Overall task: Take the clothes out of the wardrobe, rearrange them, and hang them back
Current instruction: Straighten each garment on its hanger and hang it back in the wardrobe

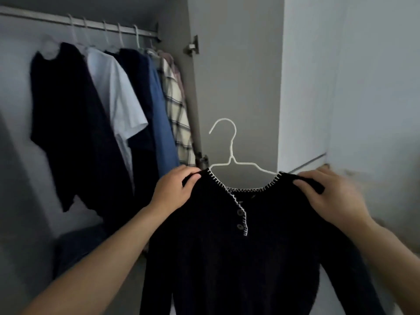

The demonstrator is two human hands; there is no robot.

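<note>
In front of the wardrobe, our hands, left [176, 189] and right [330, 196], pinch the top's [227, 258] shoulders on its hanger [229, 153]; loosen either side and it probably slides off, well short of the rail [79, 24].

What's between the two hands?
Head view: the black top's stitched neckline on a white hanger, between left hand and right hand.

The top [238, 246] hangs on a hanger [229, 155] in front, left hand [175, 189] on its left shoulder, right hand [329, 196] on its right. Shirts [109, 105] hang on the rail [68, 20] behind, to the left.
</note>
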